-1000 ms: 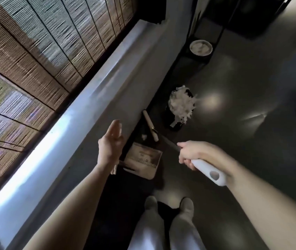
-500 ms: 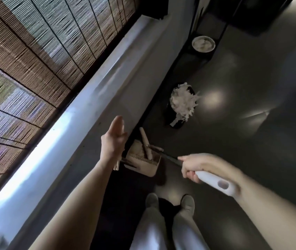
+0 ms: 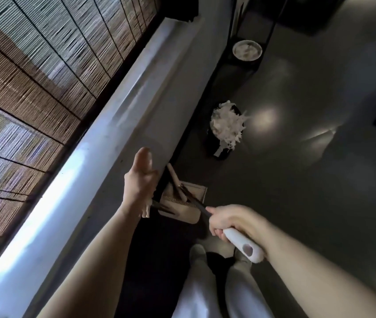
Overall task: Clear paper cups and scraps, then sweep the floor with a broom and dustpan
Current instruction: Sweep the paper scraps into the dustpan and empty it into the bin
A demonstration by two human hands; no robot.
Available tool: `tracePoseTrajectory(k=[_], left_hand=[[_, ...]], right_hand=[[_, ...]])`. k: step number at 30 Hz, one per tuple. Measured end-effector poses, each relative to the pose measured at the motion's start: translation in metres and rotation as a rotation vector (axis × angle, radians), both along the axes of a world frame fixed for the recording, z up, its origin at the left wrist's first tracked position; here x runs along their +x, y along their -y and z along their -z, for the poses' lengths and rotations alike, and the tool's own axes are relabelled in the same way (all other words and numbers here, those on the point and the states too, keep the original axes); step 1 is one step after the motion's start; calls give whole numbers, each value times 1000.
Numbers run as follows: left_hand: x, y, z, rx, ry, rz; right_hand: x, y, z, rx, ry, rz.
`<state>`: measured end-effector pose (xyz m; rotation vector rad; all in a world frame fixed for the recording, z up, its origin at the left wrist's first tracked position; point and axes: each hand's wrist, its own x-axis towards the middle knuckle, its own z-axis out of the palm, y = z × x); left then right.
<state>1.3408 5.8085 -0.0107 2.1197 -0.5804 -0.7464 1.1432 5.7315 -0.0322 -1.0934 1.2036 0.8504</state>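
Head view: the right hand (image 3: 228, 222) grips the white handle of the broom (image 3: 236, 239), fingers curled round it, its dark shaft running down into the beige dustpan (image 3: 199, 191) on the dark floor (image 3: 297, 180), just ahead of the person's feet. The left hand (image 3: 140, 180) is held up with fingers straight, holding nothing, beside the pale ledge (image 3: 104, 143). Farther off, white paper scraps (image 3: 228, 127) fill a dark bin (image 3: 214, 145).

Dustpan (image 3: 197, 193) before feet (image 3: 197, 251), bin (image 3: 212, 143) beyond
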Motion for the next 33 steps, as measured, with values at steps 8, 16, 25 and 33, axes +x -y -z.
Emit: tracePoseTrajectory(k=[8, 16, 25, 33], left_hand=[[-4, -7, -2, -30, -41, -13], [-54, -8, -4, -62, -5, 36], [-70, -34, -5, 22, 152, -204], [-50, -44, 15, 0, 135, -266]], right_hand=[[-32, 52, -54, -29, 18, 337], [-56, 47, -54, -81, 43, 361], [-62, 53, -37, -238, 94, 110], [-20, 35, 16, -132, 50, -3]])
